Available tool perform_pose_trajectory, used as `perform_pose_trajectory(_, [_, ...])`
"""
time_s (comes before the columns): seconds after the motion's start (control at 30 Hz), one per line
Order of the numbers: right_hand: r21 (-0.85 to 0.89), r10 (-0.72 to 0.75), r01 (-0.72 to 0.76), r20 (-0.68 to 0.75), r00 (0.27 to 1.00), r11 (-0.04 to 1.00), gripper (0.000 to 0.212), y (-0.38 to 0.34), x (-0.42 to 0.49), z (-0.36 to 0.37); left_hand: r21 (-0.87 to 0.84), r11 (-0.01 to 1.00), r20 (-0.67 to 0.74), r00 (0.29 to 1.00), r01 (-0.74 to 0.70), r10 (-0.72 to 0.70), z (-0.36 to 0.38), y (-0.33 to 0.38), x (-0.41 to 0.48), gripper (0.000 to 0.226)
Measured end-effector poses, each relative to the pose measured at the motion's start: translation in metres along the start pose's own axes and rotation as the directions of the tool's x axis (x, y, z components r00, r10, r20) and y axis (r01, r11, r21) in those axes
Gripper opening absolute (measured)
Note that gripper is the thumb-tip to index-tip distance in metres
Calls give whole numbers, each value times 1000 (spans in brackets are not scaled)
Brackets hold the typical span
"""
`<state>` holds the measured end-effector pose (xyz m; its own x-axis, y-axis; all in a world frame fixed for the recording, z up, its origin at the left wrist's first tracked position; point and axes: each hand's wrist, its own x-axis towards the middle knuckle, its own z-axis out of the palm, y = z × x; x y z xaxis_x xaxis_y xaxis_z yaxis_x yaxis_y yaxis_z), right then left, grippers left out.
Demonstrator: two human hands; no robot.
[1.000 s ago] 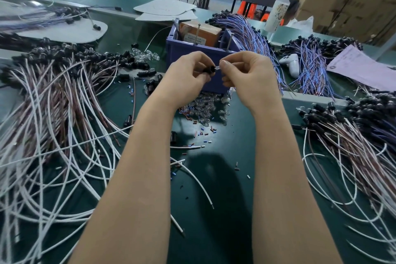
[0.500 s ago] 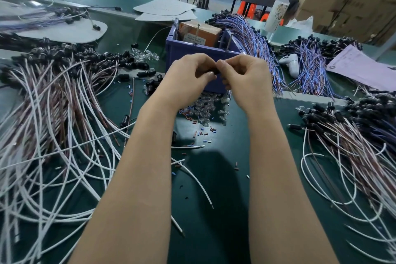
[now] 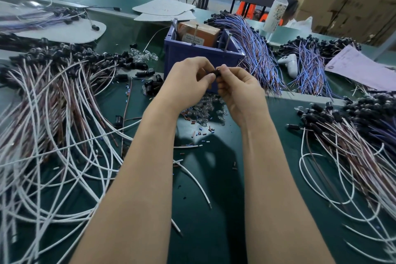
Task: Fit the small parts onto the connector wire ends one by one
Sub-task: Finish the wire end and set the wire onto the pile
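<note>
Black part [image 3: 215, 72] sits pinched between left hand [image 3: 188, 79] and right hand [image 3: 237, 89], mid-fitting; next it likely needs a firm, aligned push.

A small black connector [image 3: 215, 72] is pinched between the fingertips of the left hand [image 3: 188, 83] and the right hand [image 3: 237, 90], held up above the mat. Just beneath them lies a heap of clear small parts [image 3: 206, 106], with tiny red and blue sleeves [image 3: 200, 133] scattered nearer. To the left, white and brown wires [image 3: 53, 103] tipped with black ends fan out; a second bundle [image 3: 353, 139] lies right.
</note>
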<state>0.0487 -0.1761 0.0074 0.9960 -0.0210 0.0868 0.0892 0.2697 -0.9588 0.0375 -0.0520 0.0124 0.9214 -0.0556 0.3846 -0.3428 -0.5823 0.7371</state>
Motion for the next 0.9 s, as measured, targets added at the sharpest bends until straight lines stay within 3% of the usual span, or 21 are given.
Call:
perform_pose_trajectory(0.1, [1,18,-18,0,1000,1000,20,4,-1,3,45,999,3,1000,11,-12,-1,-2,0,11])
perform_pose_trajectory(0.23, [105,37,-36,-11,999,994,20,-1,1,3,-42,998,-22,999,37,-38,0,3,1,13])
perform_pose_trajectory(0.47, [-191,-40,45,30,999,981,22,3,2,-5,-135,984,71,992,116,-107,3,0,0,9])
perform_pose_trajectory(0.6, [-105,-9,13,37,999,994,25,4,3,-7,-205,970,127,987,127,-103,2,0,-3,13])
perform_pose_trajectory(0.8, [-189,-35,33,-7,999,981,28,14,3,0,-28,980,112,975,196,-192,5,0,3,13])
perform_pose_trajectory(0.9, [-8,107,-107,1,994,994,29,15,3,0,-19,979,151,968,205,-200,4,-1,3,15])
